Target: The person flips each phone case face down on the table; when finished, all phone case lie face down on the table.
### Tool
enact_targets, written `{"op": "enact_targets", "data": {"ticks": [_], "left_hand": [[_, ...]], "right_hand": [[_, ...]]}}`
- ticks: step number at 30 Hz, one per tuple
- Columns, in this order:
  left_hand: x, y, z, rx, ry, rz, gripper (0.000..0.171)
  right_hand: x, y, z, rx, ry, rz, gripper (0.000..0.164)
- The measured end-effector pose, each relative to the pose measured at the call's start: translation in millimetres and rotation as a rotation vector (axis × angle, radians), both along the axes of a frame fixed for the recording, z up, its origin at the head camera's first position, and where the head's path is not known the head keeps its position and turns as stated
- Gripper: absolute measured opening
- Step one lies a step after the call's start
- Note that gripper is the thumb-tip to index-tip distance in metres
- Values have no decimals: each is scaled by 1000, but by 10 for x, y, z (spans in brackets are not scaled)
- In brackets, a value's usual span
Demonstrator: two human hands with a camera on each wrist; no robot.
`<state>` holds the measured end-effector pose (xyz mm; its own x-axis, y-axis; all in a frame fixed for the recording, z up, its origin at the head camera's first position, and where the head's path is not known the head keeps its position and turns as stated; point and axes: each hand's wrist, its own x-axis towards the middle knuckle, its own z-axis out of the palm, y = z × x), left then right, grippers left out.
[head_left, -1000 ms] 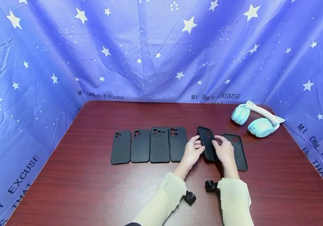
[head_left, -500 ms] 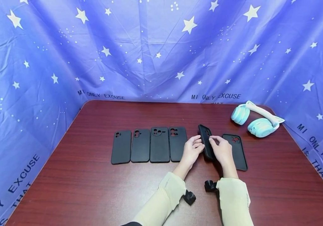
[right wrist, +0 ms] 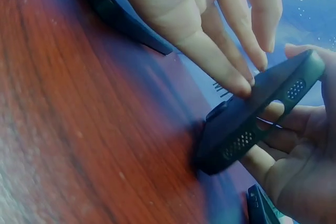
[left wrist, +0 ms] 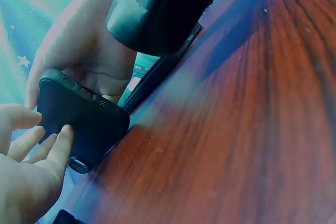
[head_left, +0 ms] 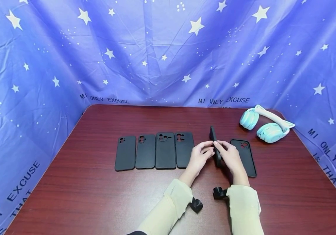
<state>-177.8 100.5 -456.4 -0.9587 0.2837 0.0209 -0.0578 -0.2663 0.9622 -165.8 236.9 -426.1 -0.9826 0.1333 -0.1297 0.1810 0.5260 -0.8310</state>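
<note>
A black phone case (head_left: 212,133) stands on its long edge on the table between the two hands, seen nearly edge-on in the head view. My right hand (head_left: 229,156) grips it, the thumb at the upper edge and the fingers on the hollow inside, as the right wrist view shows. The fingertips of my left hand (head_left: 197,158) touch the case's outer back, fingers fairly straight. In the left wrist view the end of the case (left wrist: 94,121) shows speaker holes and a port cutout. Another black phone case (head_left: 248,160) lies hollow side up, partly behind the right hand.
Several black phone cases (head_left: 166,153) lie back up in a row to the left, the nearest partly behind the left hand. Pale blue headphones (head_left: 269,130) rest at the back right of the reddish-brown table (head_left: 97,195). A starry blue curtain (head_left: 156,49) hangs behind.
The right hand has moved left, tilting the held phone case from leaning with its inside visible to upright on its long edge. The left hand has stayed nearly in place.
</note>
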Motion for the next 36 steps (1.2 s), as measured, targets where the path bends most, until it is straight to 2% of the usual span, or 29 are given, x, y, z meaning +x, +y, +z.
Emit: {"op": "enact_targets", "data": {"ticks": [6,10,13,16,19,23,28,31,36], "left_hand": [[11,-8,-4,-134,88,7,36],[23,-20,5,-157,87,15,38],[26,-23,8,-149,92,19,40],[21,-18,9,-135,85,15,42],[16,-14,15,-136,70,13,43],[11,-11,25,-148,63,19,43],[20,-13,40,-186,81,42,43],[30,-13,58,-271,134,69,43],[47,-16,81,-487,211,128,45]], "right_hand": [[11,11,4,-80,25,-84,60],[14,17,-5,-176,80,-156,49],[7,21,-22,-200,117,-200,43],[3,23,-34,-142,116,-237,39],[1,13,-50,-26,101,-241,37],[-2,-11,-72,126,113,-210,37],[-1,-56,-71,206,113,-187,37],[-14,-85,-74,228,107,-173,37],[-24,-114,-74,245,96,-146,37]]}}
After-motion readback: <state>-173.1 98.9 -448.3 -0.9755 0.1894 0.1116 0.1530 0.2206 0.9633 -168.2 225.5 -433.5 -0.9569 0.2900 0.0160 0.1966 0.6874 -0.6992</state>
